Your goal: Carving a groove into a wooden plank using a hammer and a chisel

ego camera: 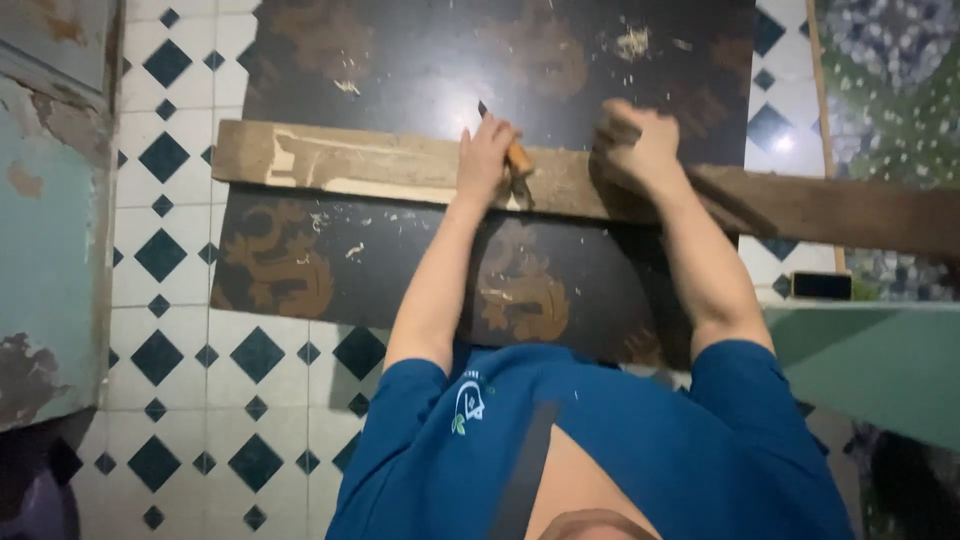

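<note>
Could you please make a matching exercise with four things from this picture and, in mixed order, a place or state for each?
Things:
1. left hand
2. right hand
3. wooden plank
4. wood shavings

Places or states:
A. lies across the dark board
B. scattered on the dark board
C. grips a chisel with a wooden handle
D. closed in a fist on the plank

Pairs: 1-C, 2-D, 3-A, 4-B

Views: one, a camera worn on the person's head.
Direction: it looks steeply down past the blue short-sleeved shirt (620, 440) to the floor.
Nearness: close; chest and both forearms fill the lower frame.
Field: the long weathered wooden plank (400, 170) crosses the frame over the dark patterned board (420, 60) on the white floor with dark diamond tiles (170, 300).
Overlap: none.
</note>
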